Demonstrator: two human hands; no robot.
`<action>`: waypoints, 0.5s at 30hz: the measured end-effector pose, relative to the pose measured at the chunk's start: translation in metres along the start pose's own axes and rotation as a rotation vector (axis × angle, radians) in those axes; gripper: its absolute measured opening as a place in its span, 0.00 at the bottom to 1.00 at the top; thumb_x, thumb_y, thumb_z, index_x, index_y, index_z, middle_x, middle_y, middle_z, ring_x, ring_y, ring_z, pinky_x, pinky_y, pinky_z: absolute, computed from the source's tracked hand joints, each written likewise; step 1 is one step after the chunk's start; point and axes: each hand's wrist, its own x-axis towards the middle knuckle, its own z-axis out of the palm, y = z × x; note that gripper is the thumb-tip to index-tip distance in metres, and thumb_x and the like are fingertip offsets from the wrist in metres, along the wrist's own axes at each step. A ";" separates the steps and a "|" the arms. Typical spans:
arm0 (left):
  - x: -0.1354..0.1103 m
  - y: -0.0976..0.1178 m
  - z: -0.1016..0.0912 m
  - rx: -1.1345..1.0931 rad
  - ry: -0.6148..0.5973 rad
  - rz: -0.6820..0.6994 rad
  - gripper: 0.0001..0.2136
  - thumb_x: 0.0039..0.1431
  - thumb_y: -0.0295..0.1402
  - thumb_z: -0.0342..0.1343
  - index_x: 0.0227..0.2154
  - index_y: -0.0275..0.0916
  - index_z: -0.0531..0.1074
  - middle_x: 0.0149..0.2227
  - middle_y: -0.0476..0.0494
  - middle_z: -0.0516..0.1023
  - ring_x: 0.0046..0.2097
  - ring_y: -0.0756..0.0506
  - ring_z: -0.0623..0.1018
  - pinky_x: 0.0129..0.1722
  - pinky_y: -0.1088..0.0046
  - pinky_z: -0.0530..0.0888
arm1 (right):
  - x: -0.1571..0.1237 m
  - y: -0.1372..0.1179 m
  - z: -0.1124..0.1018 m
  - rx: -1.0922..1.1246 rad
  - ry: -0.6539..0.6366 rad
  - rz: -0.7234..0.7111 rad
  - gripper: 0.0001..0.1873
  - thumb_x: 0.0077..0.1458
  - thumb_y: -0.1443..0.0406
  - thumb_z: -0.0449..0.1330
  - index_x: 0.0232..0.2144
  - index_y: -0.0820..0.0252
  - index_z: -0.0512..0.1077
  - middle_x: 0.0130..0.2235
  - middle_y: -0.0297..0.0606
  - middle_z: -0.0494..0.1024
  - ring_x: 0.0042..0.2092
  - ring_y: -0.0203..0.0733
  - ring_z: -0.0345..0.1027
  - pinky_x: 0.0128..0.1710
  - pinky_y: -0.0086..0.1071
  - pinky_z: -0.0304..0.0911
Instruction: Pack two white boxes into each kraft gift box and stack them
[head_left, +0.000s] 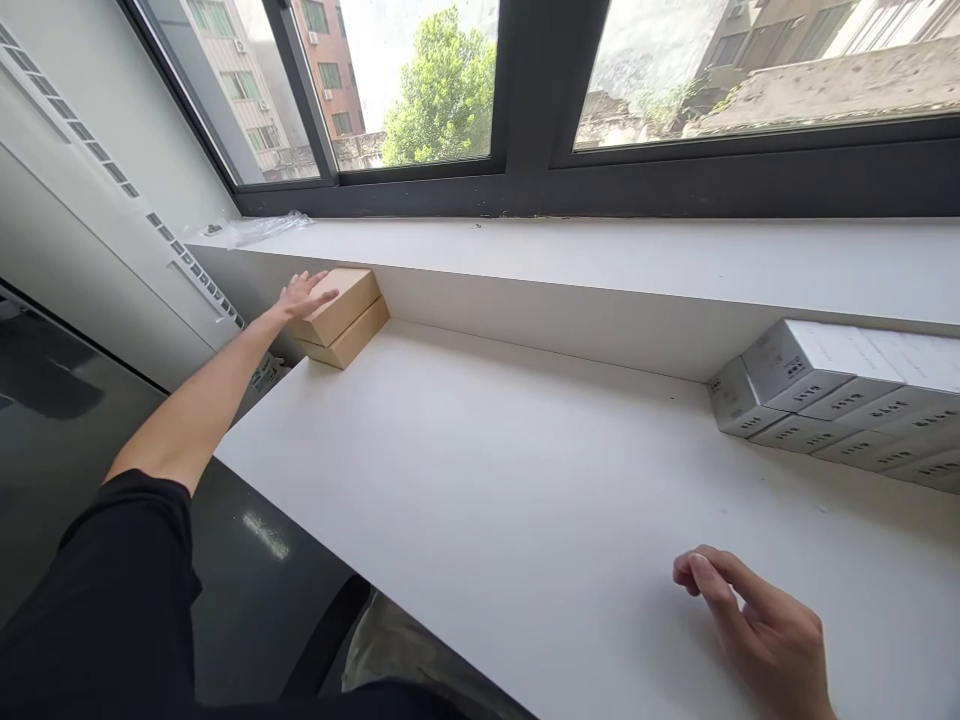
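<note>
My left hand (304, 297) is stretched out to the far left corner of the table, with its fingers spread. It is at the left side of the upper brown cardboard box (346, 300), overlapping its top; whether it presses on the box I cannot tell. This box sits on a second brown cardboard box (361, 335) against the back wall. My right hand (765, 630) is over the front right of the white table (487, 460), its fingers curled in and the thumb against the index finger. Nothing shows in it.
Several white printed boxes (847, 390) are stacked in two layers at the right, along the wall. Clear plastic wrapping (266, 228) lies on the window ledge (525, 245). The table's front edge runs diagonally past a dark chair part (326, 640).
</note>
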 end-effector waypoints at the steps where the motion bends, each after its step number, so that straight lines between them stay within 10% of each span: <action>1: -0.004 -0.004 0.009 0.027 -0.034 -0.034 0.26 0.53 0.49 0.66 0.43 0.28 0.73 0.49 0.32 0.77 0.59 0.37 0.66 0.62 0.50 0.56 | -0.001 -0.001 0.000 0.004 0.001 0.003 0.18 0.62 0.56 0.54 0.22 0.54 0.69 0.24 0.32 0.72 0.22 0.36 0.64 0.23 0.31 0.60; 9: -0.041 0.012 0.050 0.074 0.102 0.146 0.20 0.63 0.37 0.58 0.54 0.31 0.70 0.58 0.36 0.72 0.61 0.39 0.67 0.65 0.56 0.53 | 0.000 -0.003 0.001 0.029 -0.064 0.025 0.18 0.63 0.59 0.53 0.22 0.55 0.66 0.22 0.31 0.69 0.22 0.34 0.61 0.23 0.28 0.57; 15: -0.098 0.127 0.130 -0.200 0.043 0.395 0.14 0.63 0.39 0.53 0.47 0.40 0.77 0.44 0.41 0.81 0.49 0.42 0.76 0.56 0.63 0.66 | -0.001 -0.011 0.002 -0.011 -0.180 0.037 0.19 0.67 0.60 0.48 0.22 0.57 0.62 0.21 0.31 0.66 0.23 0.33 0.58 0.25 0.26 0.56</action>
